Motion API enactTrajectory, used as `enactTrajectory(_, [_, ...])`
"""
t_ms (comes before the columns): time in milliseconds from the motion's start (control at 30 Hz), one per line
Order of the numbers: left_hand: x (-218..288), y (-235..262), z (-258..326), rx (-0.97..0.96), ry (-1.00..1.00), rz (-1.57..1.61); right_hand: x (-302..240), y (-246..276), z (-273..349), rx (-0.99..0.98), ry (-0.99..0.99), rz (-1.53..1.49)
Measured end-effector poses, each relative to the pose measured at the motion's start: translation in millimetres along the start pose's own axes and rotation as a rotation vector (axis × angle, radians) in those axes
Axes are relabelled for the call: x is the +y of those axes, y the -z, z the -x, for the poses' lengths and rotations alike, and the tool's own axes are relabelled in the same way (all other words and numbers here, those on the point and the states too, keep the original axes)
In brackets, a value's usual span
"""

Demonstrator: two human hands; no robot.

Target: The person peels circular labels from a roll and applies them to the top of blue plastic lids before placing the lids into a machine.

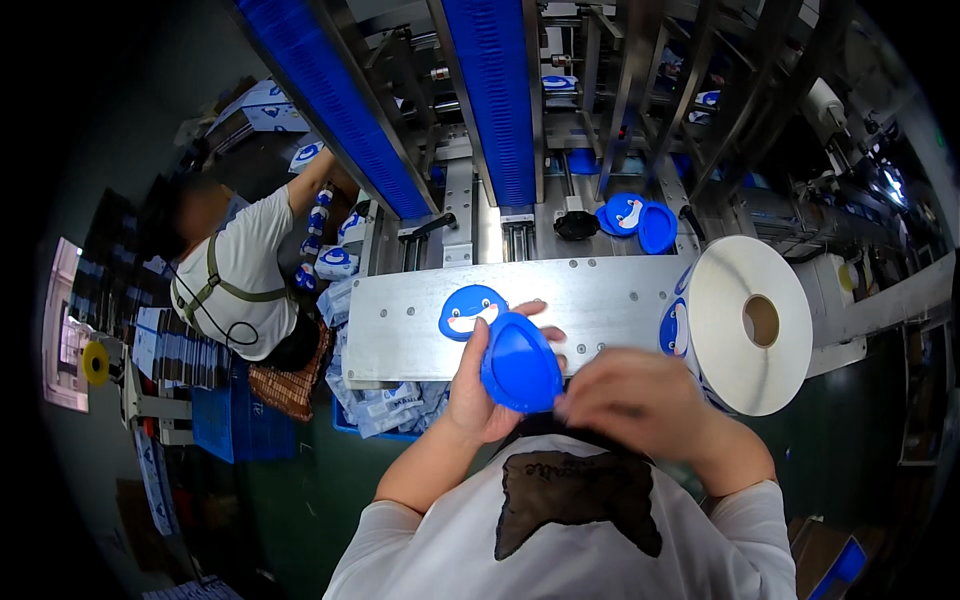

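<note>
My left hand [475,385] grips a glossy blue oval plastic lid [522,362], thumb at its left edge and fingers behind it. The lid is tilted, with a raised rim facing up. My right hand [640,400] is beside the lid's lower right edge; motion smears its fingers, and I cannot tell whether it touches the lid or holds anything. Just beyond my left thumb, a blue lid-like piece with a smiling cartoon face [470,312] lies on the metal table [590,290].
A large white roll of labels [775,285] stands at right, with face labels [674,328] along its left edge. Blue face lids [655,228] lie on the machine behind the table. Two tall blue stacks [490,100] rise ahead. A co-worker [240,270] reaches at left, near a crate of packets [385,405].
</note>
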State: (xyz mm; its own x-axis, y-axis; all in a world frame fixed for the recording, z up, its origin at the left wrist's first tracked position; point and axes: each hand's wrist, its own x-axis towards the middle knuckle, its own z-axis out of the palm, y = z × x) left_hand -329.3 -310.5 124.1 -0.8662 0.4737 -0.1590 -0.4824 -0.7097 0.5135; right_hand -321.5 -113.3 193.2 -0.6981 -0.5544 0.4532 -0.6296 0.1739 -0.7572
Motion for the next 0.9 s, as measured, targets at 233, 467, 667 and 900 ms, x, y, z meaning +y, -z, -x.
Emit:
enactTrajectory(233, [-5.4,-2.2,5.0,-0.215,0.227,0.146,16.6,1.4,-23.9,0.195,-0.061,0.105])
enactTrajectory(467, [-13.7,15.8,0.4,-0.436,0.314,0.129,29.7,2.0,-30.0,0.044,0.100,0.369])
enactTrajectory(667, [-10.9,17.2,3.5,-0.551,0.371,0.241,33.5,21.5,-27.8,0.150,0.125,0.369])
enactTrajectory(900, [-10.7,20.3,-0.5,-0.603,0.408,0.301,33.0,22.0,-27.1,0.172,0.032,0.335])
